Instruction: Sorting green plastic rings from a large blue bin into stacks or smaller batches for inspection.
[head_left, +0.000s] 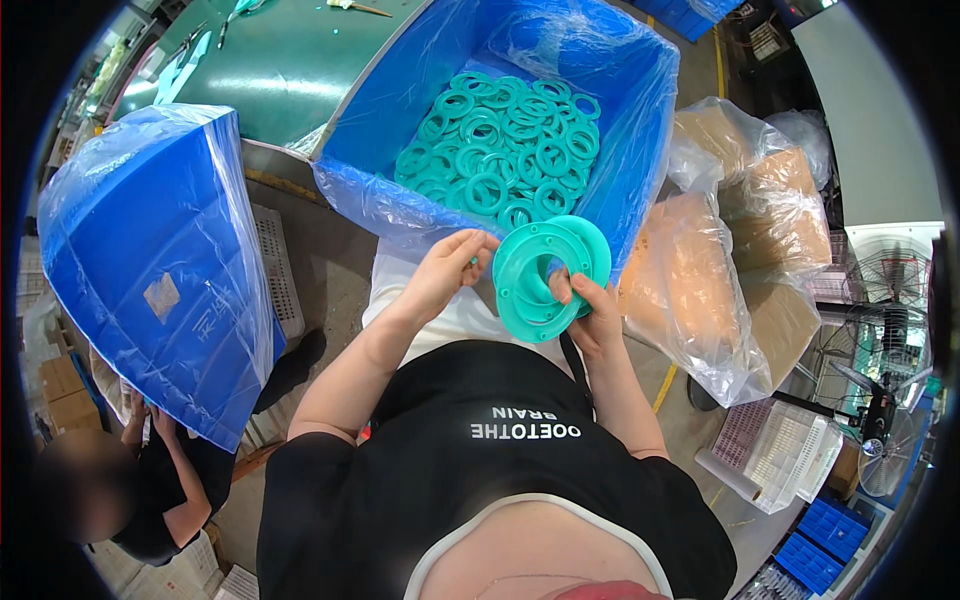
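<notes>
Your right hand (592, 312) pinches the teal flange stack (548, 275) while your left hand (447, 268) seemingly only brushes it, so rings could slide off.

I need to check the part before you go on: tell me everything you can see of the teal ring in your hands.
The teal ring is a flat, round flange of smooth plastic-looking material, with a large centre opening, a raised inner collar and small holes around its rim. It is held tilted above the lap. The right hand grips its lower edge, thumb through the opening; the left hand touches its left edge.
</notes>
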